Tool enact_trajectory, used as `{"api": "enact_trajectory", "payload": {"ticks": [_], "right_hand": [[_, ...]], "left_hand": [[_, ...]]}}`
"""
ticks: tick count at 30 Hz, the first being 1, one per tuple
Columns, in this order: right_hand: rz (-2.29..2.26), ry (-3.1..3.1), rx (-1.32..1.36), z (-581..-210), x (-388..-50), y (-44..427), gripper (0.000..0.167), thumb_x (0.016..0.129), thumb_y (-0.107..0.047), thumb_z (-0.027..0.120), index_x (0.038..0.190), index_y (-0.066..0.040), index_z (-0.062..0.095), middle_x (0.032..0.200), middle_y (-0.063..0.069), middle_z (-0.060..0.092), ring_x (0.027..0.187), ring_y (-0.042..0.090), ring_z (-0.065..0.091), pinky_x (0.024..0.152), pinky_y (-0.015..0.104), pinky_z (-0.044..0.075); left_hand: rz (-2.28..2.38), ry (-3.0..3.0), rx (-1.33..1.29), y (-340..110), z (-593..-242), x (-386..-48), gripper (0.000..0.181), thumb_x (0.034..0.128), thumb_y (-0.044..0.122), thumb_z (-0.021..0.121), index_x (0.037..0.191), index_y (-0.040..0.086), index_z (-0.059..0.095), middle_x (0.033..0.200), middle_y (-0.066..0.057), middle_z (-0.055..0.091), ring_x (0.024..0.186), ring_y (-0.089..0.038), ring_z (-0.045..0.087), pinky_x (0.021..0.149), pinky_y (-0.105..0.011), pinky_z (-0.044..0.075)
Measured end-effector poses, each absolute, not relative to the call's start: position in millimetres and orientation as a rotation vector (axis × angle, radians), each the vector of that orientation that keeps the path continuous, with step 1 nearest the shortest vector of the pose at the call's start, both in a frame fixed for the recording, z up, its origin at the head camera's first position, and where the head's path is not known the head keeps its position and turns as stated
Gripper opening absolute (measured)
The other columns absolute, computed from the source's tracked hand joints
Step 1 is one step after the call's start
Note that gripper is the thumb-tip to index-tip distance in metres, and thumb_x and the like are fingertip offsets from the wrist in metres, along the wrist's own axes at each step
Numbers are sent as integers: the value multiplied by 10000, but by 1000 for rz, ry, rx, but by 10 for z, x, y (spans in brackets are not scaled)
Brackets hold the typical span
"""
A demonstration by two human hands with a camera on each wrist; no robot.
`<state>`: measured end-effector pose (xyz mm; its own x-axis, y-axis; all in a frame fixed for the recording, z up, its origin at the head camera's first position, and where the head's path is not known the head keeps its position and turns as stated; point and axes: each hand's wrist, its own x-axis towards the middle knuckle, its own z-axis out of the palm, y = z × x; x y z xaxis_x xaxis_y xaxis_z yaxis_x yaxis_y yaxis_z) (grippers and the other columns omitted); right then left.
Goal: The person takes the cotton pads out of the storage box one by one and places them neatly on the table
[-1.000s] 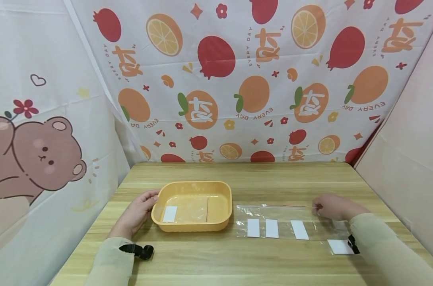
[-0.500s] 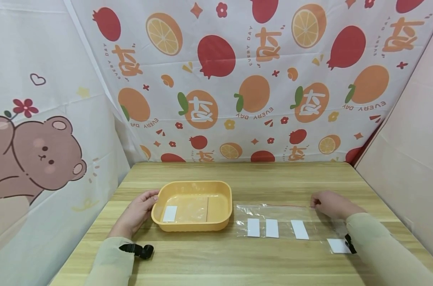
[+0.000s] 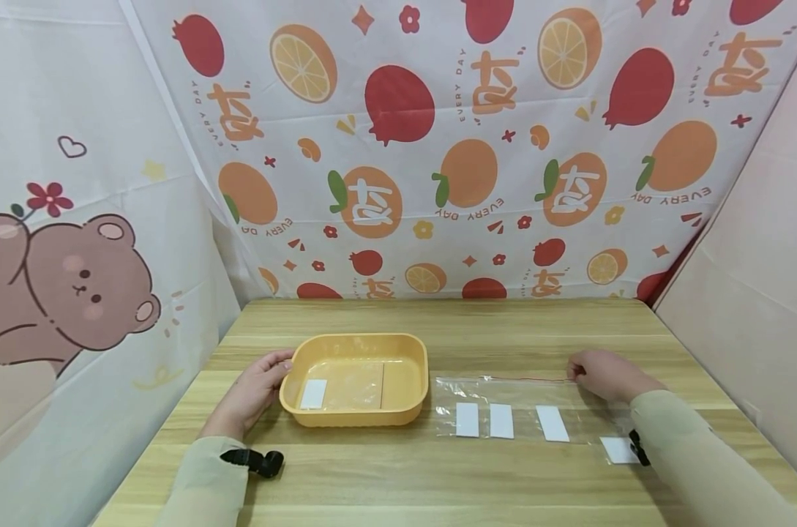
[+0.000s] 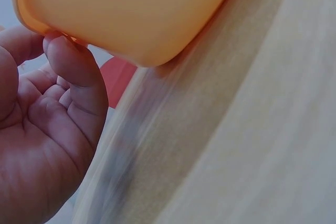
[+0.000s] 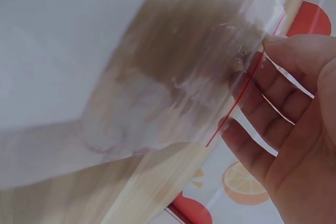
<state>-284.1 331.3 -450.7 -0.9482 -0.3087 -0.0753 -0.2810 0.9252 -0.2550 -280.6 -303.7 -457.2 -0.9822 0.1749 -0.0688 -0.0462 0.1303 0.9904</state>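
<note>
In the head view, my left hand [image 3: 256, 391] is at the left end of a yellow plastic basin [image 3: 353, 419]. The left wrist view has its thumb and fingers pinching the rim of the basin [image 4: 131, 14]. A clear zip bag with a white label [image 3: 313, 394] lies inside the basin. To the right, my right hand [image 3: 612, 373] pinches the red-lined top edge of a clear zip bag [image 5: 173, 77]. That bag's white label [image 3: 618, 449] shows beside the right wrist, partly covered by the sleeve.
Several clear zip bags overlap in a row right of the basin, with white labels [image 3: 500, 421] facing up. The wooden table [image 3: 398, 479] bears everything. A fruit-print cloth [image 3: 405, 219] hangs behind it, and pale cloths stand at both sides.
My right hand has slid slightly to the left with its bag, whose label shifts the same way. The left hand and the basin have stayed in place.
</note>
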Motion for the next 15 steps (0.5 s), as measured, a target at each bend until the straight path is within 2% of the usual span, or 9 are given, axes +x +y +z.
{"api": "enact_trajectory", "payload": {"ticks": [5,10,15], "right_hand": [[-415,2965,-470,-4436,-2834,3295,168,913,-29,615,876,-188,654,865,-46,614,753,155,516,677,382,460],[-509,2958,-481,-4323,-2821,3219,102,937,-59,632,913,-147,677,849,-33,615,741,158,521,666,368,463],[-594,2954,-494,-4183,-2828,3084,109,970,-99,621,1041,-95,705,924,-12,650,817,175,559,745,411,510]], "left_hand": [[1963,2228,137,-3029,-4561,-2801,520,1102,218,450,1511,-84,339,1457,-301,427,1128,-181,599,863,-338,565],[1961,2238,141,-3038,-4582,-2809,515,1102,222,446,1505,-84,349,1443,-299,440,1125,-184,601,860,-330,565],[1962,2247,121,-3054,-4611,-2820,510,1098,230,459,1500,-69,368,1431,-288,455,1117,-193,611,849,-334,571]]}}
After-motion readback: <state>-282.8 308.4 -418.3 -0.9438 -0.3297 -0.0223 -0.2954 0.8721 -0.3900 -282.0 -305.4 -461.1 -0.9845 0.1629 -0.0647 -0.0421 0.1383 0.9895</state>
